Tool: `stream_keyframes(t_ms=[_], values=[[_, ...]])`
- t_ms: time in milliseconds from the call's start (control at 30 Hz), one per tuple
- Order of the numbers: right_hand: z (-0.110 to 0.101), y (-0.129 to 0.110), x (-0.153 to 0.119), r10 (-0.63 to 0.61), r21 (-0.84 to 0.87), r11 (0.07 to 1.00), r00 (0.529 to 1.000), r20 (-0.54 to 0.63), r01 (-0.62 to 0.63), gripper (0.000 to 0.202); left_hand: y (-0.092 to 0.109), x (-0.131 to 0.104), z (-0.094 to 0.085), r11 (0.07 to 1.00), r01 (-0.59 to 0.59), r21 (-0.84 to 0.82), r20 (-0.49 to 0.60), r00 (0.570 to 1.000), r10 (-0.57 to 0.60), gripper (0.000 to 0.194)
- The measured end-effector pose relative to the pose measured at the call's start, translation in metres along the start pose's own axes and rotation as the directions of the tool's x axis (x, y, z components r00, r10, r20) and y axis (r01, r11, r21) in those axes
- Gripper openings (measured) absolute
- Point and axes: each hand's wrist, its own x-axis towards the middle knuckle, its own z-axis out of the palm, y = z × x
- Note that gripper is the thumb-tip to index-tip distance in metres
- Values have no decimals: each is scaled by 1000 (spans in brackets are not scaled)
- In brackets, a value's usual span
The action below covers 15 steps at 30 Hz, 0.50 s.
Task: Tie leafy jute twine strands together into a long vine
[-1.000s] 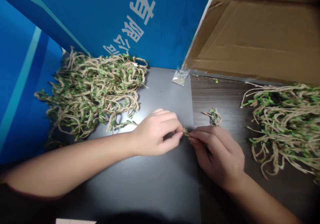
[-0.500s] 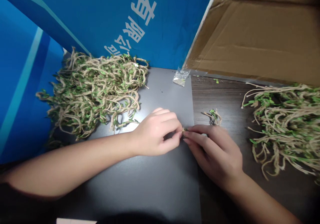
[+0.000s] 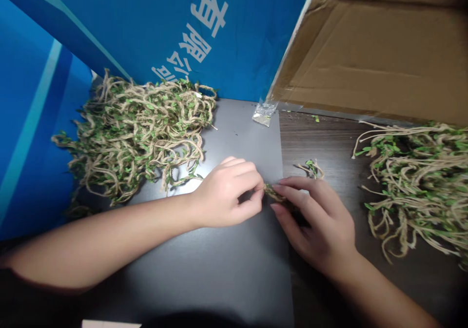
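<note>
My left hand (image 3: 232, 191) pinches one end of a short piece of leafy twine (image 3: 273, 193), a tan cord with bits of green, between thumb and fingertips. From the other side, my right hand (image 3: 318, 221) curls loosely round the same piece, fingers above it and thumb below. Most of the twine's far part lies hidden under the right fingers. Just beyond that hand, a small separate sprig of twine with green leaves (image 3: 311, 166) rests on the dark wood.
A large heap of leafy twine (image 3: 146, 128) lies at left on a grey mat (image 3: 219, 274); another heap (image 3: 427, 186) is at right on the wood-grain table (image 3: 318, 138). Blue printed panels (image 3: 248, 35) and a cardboard panel (image 3: 387, 55) stand behind, with clear tape (image 3: 263, 113) at their foot.
My right thumb and fingers have spread apart slightly, and more of the twine now shows between the hands. The left hand has shifted a little to the left.
</note>
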Motion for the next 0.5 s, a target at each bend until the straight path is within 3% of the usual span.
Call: stream_keyframes(t_ms=[133,367,500], values=[[0,0,-1,-27,-64,998,1000,0,27,26,0,0,0,1000,-6,11,-2,1000,6,14],[1,4,2,114,51,993,987,-117,-109,20,0,-1,1,1000,10,12,-15,1000,-10,15],[0,2,2,56,40,998,995,-84,-53,27,0,-1,0,1000,12,15,-5,1000,-12,16]])
